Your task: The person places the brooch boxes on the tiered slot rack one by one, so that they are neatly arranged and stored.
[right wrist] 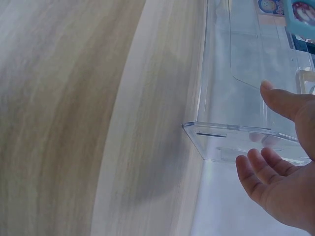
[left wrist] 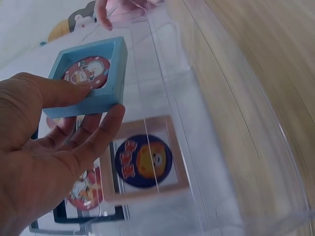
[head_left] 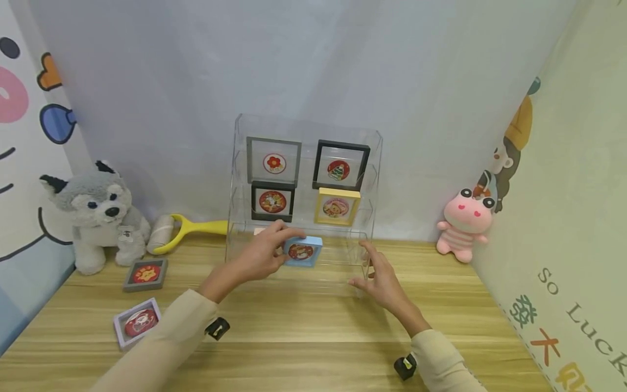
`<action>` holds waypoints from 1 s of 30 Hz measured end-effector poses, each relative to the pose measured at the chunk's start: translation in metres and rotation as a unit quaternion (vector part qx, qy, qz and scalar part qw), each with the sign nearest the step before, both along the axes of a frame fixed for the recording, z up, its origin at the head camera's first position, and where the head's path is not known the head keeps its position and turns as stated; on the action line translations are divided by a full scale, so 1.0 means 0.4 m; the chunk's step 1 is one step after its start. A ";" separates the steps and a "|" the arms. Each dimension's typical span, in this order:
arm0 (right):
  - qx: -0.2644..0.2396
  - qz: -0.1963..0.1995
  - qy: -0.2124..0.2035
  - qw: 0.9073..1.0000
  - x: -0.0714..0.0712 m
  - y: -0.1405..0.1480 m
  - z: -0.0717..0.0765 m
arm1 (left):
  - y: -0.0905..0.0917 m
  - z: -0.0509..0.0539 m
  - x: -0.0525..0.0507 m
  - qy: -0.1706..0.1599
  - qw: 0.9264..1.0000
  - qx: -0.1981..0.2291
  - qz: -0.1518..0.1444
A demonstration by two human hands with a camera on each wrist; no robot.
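My left hand (head_left: 259,253) pinches a small light-blue square frame (head_left: 302,251) with a round red badge in it, in front of the lowest tier of a clear acrylic display rack (right wrist: 246,128). In the left wrist view the thumb lies across the frame's front, fingers behind. My right hand (head_left: 384,280) is at the rack's right side, thumb apart from the bent fingers, nothing gripped; I cannot tell if it touches. On the upper tiers stand a grey frame (head_left: 273,163), a black frame (head_left: 339,170), another black frame (head_left: 272,202) and a yellow frame (head_left: 337,207). A beige-pink frame (left wrist: 142,160) stands behind my left hand.
Left on the wooden table (head_left: 303,337) lie a grey frame (head_left: 145,274) and a lilac frame (head_left: 137,322). A husky plush (head_left: 100,218) and a yellow-handled lint roller (head_left: 188,231) are behind them. A pink plush (head_left: 464,226) sits at the right.
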State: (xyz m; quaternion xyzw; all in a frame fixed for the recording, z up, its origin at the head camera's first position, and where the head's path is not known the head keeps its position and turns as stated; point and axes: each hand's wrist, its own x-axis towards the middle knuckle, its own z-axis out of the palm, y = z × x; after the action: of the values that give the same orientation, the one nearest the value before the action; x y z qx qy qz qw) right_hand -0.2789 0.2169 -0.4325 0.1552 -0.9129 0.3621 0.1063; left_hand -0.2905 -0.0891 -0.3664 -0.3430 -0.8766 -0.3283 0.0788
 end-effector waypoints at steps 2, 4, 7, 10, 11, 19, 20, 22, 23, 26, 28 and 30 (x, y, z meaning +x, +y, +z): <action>0.000 0.000 0.001 1.000 0.000 0.000 0.000 | 0.025 -0.002 -0.008 0.008 1.000 0.001 0.002; -0.002 -0.001 0.000 1.000 -0.001 0.000 0.000 | 0.048 -0.005 -0.017 0.020 1.000 0.001 0.000; -0.002 -0.003 -0.007 1.000 0.000 0.001 0.001 | 0.079 -0.014 -0.031 0.042 0.999 0.004 -0.005; -0.003 -0.001 -0.012 1.000 0.000 0.000 0.002 | 0.105 -0.024 -0.046 0.061 0.998 0.009 -0.007; -0.002 -0.001 -0.012 1.000 0.000 0.000 0.003 | 0.112 -0.028 -0.052 0.066 0.998 0.013 -0.007; -0.001 -0.002 -0.013 1.000 0.000 -0.002 0.002 | 0.159 -0.045 -0.072 0.071 0.997 0.017 0.004; -0.001 -0.001 -0.013 1.000 0.000 -0.002 0.002 | 0.162 -0.047 -0.073 0.071 0.997 0.017 0.006; -0.001 0.000 -0.013 1.000 0.000 -0.002 0.001 | 0.166 -0.049 -0.075 0.070 0.997 0.024 0.012; 0.001 0.000 -0.012 1.000 -0.001 -0.002 0.001 | 0.168 -0.050 -0.075 0.069 0.997 0.029 0.015; 0.000 -0.002 -0.004 1.000 -0.003 -0.001 0.000 | 0.174 -0.052 -0.079 0.065 0.997 0.039 0.024; 0.002 -0.002 -0.001 1.000 -0.004 0.000 -0.001 | 0.178 -0.055 -0.083 0.060 0.997 0.038 0.032; 0.001 -0.003 -0.003 1.000 -0.003 0.001 -0.001 | 0.182 -0.059 -0.086 0.057 0.997 0.027 0.038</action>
State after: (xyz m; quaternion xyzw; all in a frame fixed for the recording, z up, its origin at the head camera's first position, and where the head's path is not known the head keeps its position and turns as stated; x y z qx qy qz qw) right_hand -0.2803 0.2171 -0.4331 0.1519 -0.9140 0.3612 0.1048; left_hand -0.3248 -0.0162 -0.3899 -0.3250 -0.8740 -0.3286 0.1501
